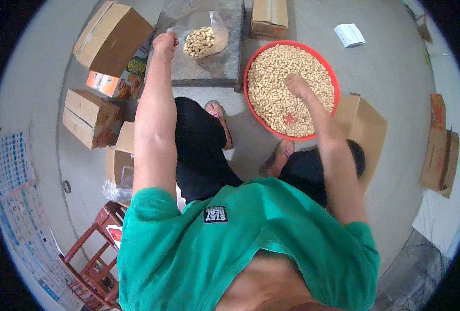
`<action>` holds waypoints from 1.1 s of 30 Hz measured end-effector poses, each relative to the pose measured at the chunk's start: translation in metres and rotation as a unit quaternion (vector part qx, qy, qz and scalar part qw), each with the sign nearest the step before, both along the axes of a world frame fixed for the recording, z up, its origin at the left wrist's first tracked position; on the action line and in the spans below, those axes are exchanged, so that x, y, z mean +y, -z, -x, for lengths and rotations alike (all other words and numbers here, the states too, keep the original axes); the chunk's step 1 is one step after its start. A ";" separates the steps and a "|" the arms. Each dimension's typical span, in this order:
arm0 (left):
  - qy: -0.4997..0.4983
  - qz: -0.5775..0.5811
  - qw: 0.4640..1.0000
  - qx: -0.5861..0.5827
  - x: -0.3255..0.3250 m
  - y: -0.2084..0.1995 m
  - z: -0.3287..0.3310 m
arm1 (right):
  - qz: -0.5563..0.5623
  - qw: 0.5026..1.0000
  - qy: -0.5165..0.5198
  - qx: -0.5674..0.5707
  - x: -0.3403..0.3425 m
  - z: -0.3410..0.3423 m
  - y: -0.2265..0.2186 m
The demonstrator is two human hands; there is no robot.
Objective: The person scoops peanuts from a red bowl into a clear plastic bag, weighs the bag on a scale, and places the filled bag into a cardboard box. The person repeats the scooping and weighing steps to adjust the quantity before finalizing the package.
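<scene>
My left hand is closed on the edge of a clear plastic bag. Unshelled peanuts fill the lower part of this bag, which rests on a low dark-grey block. To the right, a wide red basin on the floor is full of loose peanuts. My right hand is over these peanuts, its fingers curled down and closed; whatever they hold, if anything, is hidden. A small patch of red shows through the peanuts near the basin's front.
Cardboard boxes stand along the left, some stacked. Another carton sits behind the basin, and an open box stands beside my right knee. A white packet lies at the far right. A reddish wooden chair is at the lower left.
</scene>
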State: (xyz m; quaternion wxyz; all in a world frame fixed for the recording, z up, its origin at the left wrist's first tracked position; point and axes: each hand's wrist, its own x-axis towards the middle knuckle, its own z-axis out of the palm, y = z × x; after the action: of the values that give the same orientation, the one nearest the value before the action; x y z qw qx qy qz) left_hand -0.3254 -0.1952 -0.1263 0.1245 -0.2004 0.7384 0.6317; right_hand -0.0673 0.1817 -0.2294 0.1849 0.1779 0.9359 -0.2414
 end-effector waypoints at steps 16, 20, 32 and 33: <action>0.114 0.046 0.991 0.057 0.009 -0.027 -0.016 | -0.106 0.994 -0.021 0.033 -0.064 0.040 0.081; 0.115 0.012 0.992 0.058 0.008 -0.026 -0.019 | -0.081 0.996 -0.032 0.028 -0.065 0.034 0.101; 0.102 -0.013 0.994 0.042 -0.009 -0.027 -0.029 | -0.204 0.978 -0.018 0.050 -0.082 -0.060 0.115; 0.098 -0.016 0.994 0.044 -0.014 -0.026 -0.031 | -0.194 0.980 0.001 0.051 -0.084 -0.065 0.112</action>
State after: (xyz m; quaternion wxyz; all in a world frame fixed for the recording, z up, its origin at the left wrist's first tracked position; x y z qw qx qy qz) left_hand -0.2943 -0.2089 -0.1000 0.1563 -0.0977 0.7492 0.6362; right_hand -0.0024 0.0973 -0.3417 0.0989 0.1988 0.9729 -0.0640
